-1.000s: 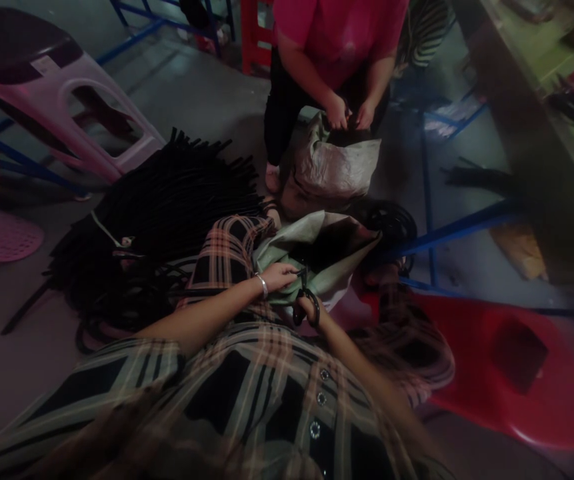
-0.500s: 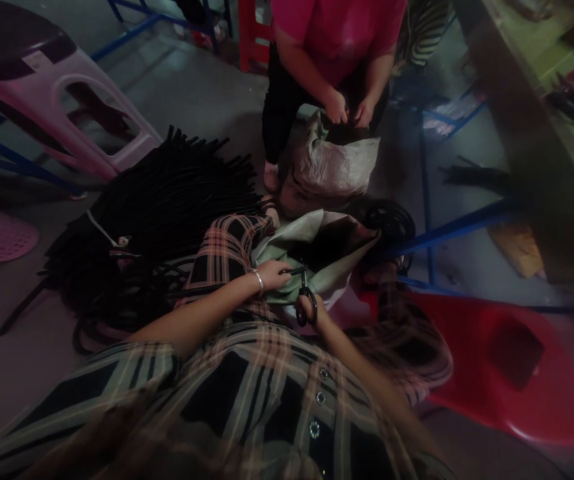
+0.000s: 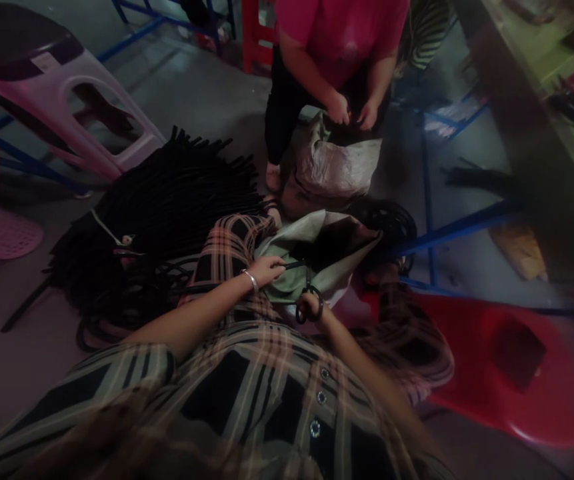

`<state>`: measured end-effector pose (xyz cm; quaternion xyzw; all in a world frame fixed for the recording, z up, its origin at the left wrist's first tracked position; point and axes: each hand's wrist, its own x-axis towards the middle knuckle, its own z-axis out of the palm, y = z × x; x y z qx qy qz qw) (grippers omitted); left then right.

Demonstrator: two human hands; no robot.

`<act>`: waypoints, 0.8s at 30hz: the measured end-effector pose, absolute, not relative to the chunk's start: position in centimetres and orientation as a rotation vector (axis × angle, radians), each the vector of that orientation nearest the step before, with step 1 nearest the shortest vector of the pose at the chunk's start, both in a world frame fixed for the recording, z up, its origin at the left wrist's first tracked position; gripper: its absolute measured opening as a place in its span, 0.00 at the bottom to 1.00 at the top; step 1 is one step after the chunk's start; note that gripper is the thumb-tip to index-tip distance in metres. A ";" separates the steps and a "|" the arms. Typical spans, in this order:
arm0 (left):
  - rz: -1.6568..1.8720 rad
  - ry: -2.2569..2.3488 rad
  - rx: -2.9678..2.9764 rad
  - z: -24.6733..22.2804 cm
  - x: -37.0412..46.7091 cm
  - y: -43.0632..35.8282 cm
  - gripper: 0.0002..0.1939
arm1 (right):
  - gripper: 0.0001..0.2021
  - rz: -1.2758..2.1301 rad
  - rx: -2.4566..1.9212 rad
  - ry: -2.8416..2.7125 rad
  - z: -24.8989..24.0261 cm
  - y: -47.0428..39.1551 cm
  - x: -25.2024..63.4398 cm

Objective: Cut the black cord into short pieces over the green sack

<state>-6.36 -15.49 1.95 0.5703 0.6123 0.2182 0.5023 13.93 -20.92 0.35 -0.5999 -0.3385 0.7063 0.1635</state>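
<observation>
- Head view, and here's the left hand (image 3: 268, 270), fingertips pinching a thin black strip (image 3: 295, 265) above the green-lined sack (image 3: 283, 288).
- The strip's long axis runs out towards three o'clock, tipped a touch up, its far end right at the scissors (image 3: 311, 289).
- And the right hand (image 3: 309, 307), down at four o'clock from the left, has its fingers curled through the handles, blades aimed at twelve!
- So strip and blades meet nearly square, the angle to watch, I'd say; left hand nearer the strip, blade gap too dark to tell.
</observation>
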 end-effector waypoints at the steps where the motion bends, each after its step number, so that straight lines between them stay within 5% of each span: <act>1: 0.554 1.444 1.302 2.1 -6.2 -15.5 0.18 | 0.10 2.059 -1.715 -0.952 0.4 -20.9 13.9; 24: 0.551 1.262 1.044 2.6 -5.0 -16.4 0.19 | 0.16 2.164 -1.562 -1.019 2.3 -20.9 13.8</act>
